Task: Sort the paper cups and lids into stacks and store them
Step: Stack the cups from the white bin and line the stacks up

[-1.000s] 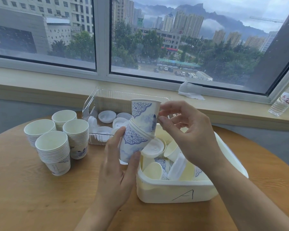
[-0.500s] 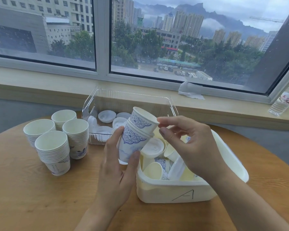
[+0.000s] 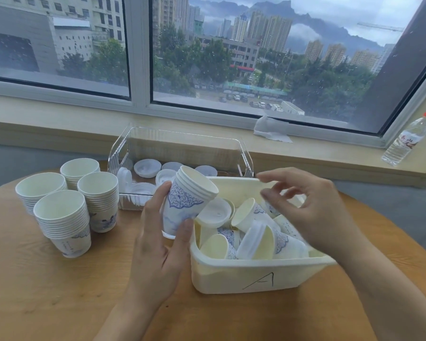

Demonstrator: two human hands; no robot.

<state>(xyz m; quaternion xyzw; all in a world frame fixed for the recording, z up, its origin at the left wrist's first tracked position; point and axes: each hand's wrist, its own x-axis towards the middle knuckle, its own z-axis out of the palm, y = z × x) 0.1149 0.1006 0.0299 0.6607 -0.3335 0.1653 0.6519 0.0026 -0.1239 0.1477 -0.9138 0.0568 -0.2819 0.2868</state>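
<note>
We had just pushed the upper cup fully into the nested cups (image 3: 187,205), which our left hand (image 3: 158,249) gripped, tilted, beside the white bin (image 3: 256,279). Our right hand (image 3: 312,205) had let go and hovered over the bin, fingers loosely apart, empty. More loose cups (image 3: 246,212) awaited stacking; four stacks (image 3: 62,217) stood left.

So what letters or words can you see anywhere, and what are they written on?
"A": hand-drawn in dark marker on the front wall of the cream plastic bin.
Red characters on the label of the clear plastic water bottle on the windowsill: too blurred to read.
Small dark marks on the blue-patterned white paper cups stacked on the table: too small to read.
Nothing else readable.
</note>
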